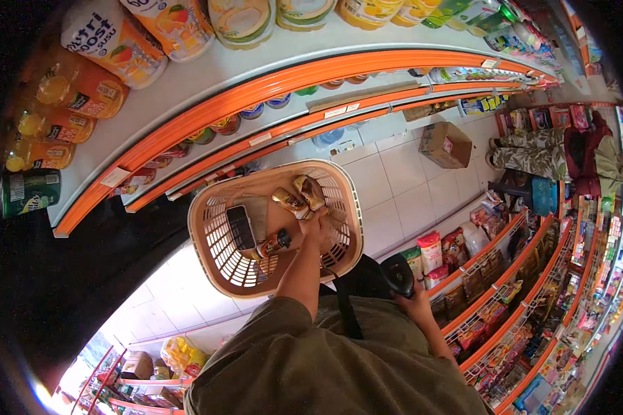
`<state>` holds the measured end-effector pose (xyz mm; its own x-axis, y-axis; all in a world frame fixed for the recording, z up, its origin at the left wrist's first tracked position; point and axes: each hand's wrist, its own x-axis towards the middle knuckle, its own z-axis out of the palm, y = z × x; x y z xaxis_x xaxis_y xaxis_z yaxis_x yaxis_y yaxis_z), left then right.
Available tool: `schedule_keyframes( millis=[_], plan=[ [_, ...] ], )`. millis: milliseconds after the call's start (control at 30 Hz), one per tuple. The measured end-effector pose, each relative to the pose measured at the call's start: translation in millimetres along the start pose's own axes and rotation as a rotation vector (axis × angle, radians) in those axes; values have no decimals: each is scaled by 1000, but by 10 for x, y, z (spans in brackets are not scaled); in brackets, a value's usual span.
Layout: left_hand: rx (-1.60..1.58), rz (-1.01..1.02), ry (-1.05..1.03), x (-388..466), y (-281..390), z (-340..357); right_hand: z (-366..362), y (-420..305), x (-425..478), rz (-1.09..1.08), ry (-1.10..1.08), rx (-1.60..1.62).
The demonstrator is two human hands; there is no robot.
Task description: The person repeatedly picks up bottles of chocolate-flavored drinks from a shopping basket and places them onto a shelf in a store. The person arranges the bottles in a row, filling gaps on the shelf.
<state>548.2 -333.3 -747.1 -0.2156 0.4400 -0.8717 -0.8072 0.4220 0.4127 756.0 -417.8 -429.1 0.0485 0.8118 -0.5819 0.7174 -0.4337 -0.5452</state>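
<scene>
A peach-coloured plastic basket [355,207] with slotted walls lies in front of me. My left hand [314,224] is inside it, with its fingers around the lower end of a gold can [289,201]; a gold-and-brown item [308,191], perhaps a packet, touches this can. A dark-screened phone [241,227] lies at the basket's left side, beside a flat beige item [254,208]. Nearer to me is a small bottle with a dark cap [274,244]. Beside my right hip, my right hand [415,303] grips a black handheld device [397,275], which looks like a barcode scanner.
Orange-edged shelves [239,85] with bottles and jars curve across the far side. Low racks of packets [490,244] stand at right, more goods [181,355] at lower left. A cardboard box [446,145] stands on the tiled floor [410,187]; a person in patterned trousers [535,153] is beyond.
</scene>
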Motion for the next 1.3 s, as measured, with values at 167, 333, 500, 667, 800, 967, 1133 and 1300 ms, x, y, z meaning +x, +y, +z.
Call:
schedule_keyframes(
  millis=[167, 333, 500, 667, 800, 967, 1133, 1300],
  plan=[
    [32, -325, -138, -49, 419, -312, 82, -289, 108, 29, -42, 45],
    [-42, -443, -228, -180, 903, -646, 190, -771, 265, 2, -239, 181],
    [-168, -397, -67, -331, 1072, -829, 624, -690, 463, -76, -211, 220],
    [-419, -583, -61, -201, 990, -851, 607, -635, 294, -88, -251, 229],
    [-347, -634, -47, -152, 1007, -790, 468, -547, 274, -13, -216, 109],
    [330, -343, -68, 316, 880, -1309, 373, -618, 311, -42, -75, 163],
    [1155, -155, 165, 389, 873, -1457, 360, -471, 304, -59, -68, 189],
    [1503, 392, 158, 566, 508, -1646, 353, -217, 287, -73, -66, 69]
  ],
)
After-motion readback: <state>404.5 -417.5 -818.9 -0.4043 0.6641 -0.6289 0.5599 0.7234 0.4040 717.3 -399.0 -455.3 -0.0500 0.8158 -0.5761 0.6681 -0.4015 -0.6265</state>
